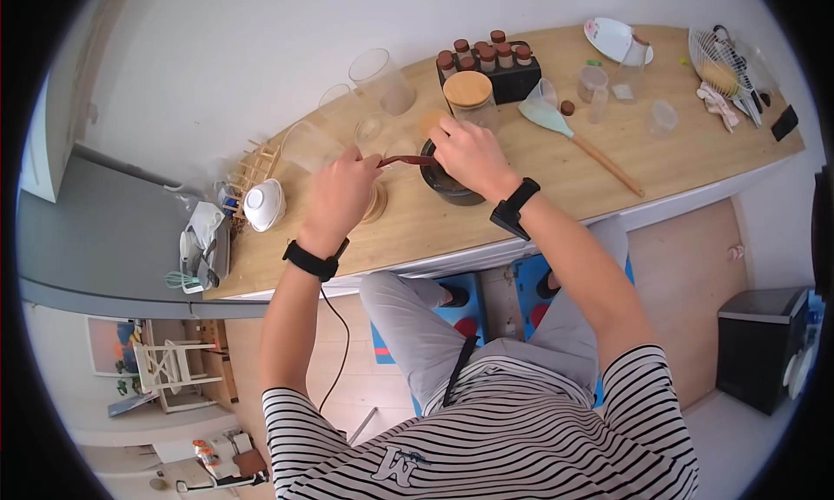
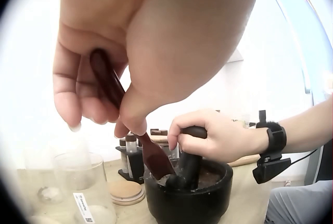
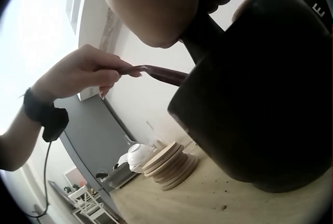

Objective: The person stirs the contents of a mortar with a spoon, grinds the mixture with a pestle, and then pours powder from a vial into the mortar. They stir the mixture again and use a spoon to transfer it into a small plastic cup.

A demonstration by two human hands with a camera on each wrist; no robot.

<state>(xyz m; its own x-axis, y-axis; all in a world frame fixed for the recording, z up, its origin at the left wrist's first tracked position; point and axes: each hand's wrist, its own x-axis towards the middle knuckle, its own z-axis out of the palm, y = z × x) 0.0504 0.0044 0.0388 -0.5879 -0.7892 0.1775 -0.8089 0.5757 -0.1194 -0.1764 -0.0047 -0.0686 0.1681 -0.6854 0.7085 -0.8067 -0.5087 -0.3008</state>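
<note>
My left hand (image 1: 341, 192) grips the handle of a dark reddish-brown spatula (image 2: 157, 160) between thumb and fingers. Its flat blade slants down into a black mortar (image 2: 188, 206) and overlaps the foot of the pestle in the left wrist view. Curled round the top of that black pestle (image 2: 190, 166) is my right hand (image 1: 476, 158). The pestle stands in the mortar, tilted slightly, with some brownish contents (image 2: 208, 178) around it. In the right wrist view the mortar's dark wall (image 3: 255, 104) hides the inside.
Behind the mortar stand a wooden-lidded jar (image 1: 470, 90) and a black rack (image 1: 519, 86) of brown-capped bottles. Clear glass containers (image 1: 382, 83) are at the back left. Stacked wooden lids (image 3: 169, 168) and a white bowl (image 1: 263, 205) lie left; a pale green spatula (image 1: 599, 157) lies right.
</note>
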